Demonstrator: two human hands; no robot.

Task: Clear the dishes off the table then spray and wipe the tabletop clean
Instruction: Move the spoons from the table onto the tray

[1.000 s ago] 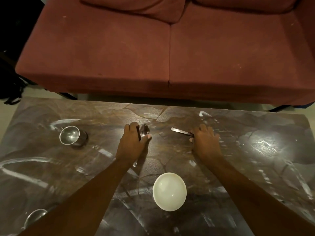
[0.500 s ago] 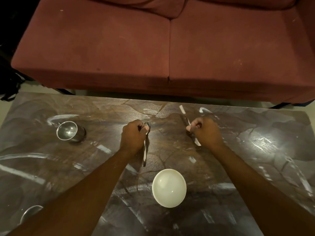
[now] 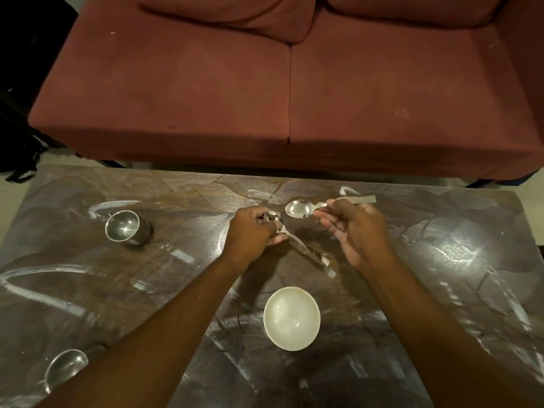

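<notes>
— Where were the dishes?
— The bowl (image 3: 291,318) stood nearest on the worktop (image 3: 441,275). Beyond it, the left hand (image 3: 253,234) gripped the first spoon (image 3: 309,252); the right hand (image 3: 356,231) pinched the second spoon (image 3: 298,208), lifted. A cup (image 3: 123,228) stood at left.

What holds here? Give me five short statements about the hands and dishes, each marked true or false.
1. Each hand holds a spoon: left hand the lower spoon, right hand the upper spoon. True.
2. The white bowl sits inside a cup. False: it stands on the table between the forearms.
3. The steel cup left of the hands lies tipped over. False: it stands upright.
4. The white bowl looks empty. True.
5. A spray bottle stands on the table. False: none is in view.
</notes>
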